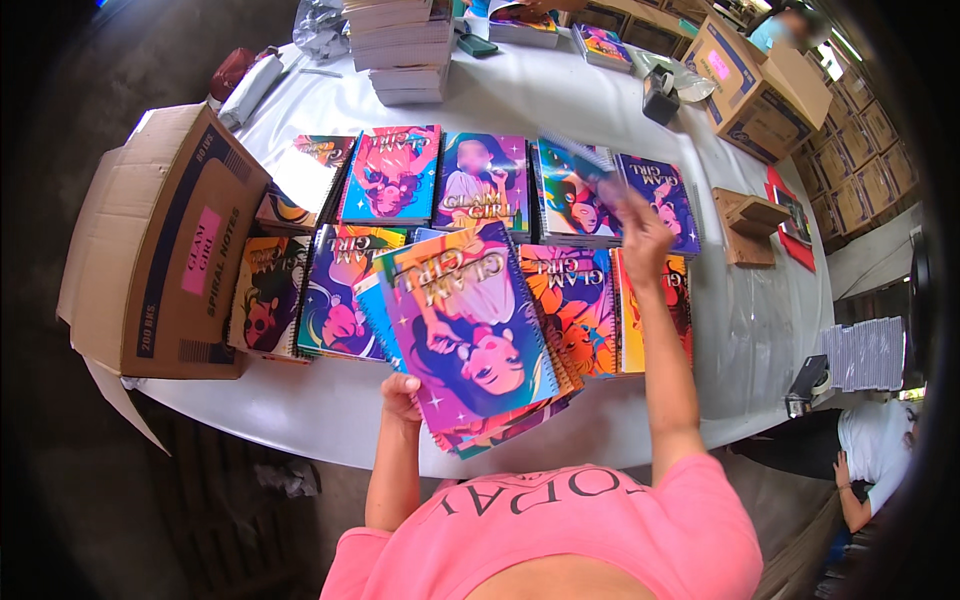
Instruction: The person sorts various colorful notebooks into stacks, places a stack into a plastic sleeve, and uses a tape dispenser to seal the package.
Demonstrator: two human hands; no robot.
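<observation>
My left hand (401, 393) is closed on the lower left corner of a fanned stack of spiral notebooks (485, 345), held over the near part of the table. The top cover is purple with a drawn figure. My right hand (645, 235) reaches over the far row, its fingers closed on a spiral notebook (580, 155) that shows nearly edge-on and smeared by motion. Under it lies a pile of notebooks with a dark-haired figure on the cover (578, 208). A purple-blue notebook pile (660, 200) sits just right of that hand.
Two rows of notebook piles (390, 175) cover the middle of the white table (755, 330). An open carton (190, 250) stands left, another carton (765, 90) far right. A tall notebook stack (400, 50), tape dispenser (660, 95) and wooden block (750, 225) also stand there. A person (875, 445) is at right.
</observation>
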